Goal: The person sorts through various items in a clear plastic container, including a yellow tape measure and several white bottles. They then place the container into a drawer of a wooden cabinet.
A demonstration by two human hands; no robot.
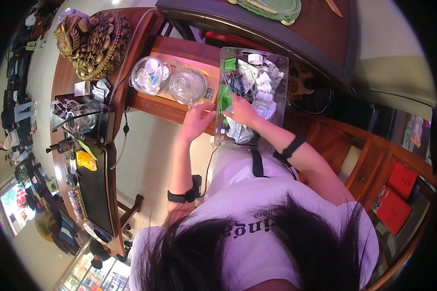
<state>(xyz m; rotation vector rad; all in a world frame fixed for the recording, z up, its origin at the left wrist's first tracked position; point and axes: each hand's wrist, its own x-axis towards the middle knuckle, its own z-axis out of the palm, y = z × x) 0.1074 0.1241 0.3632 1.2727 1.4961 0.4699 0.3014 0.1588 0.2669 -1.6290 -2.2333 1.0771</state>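
Observation:
My left hand [197, 122] is beside the clear bin's left side, just below a glass teapot [188, 87], with its fingers apart and nothing visible in them. Over the left part of the clear plastic bin [284, 109] is my right hand [242, 111], index finger and thumb spread; whether its fingertips touch the contents is unclear. The bin holds a white lidded bottle [255, 59], a small white bottle [264, 96], green packets [225, 98], white packets [247, 74] and crumpled clear plastic [238, 132].
A glass bowl of small cups [151, 75] stands left of the teapot on the wooden table. Farther left are a gold toad statue [94, 43], blister packs [99, 92], a glass jug [82, 118] and a yellow packet [86, 160]. A dark cabinet edge [262, 34] lies beyond the bin.

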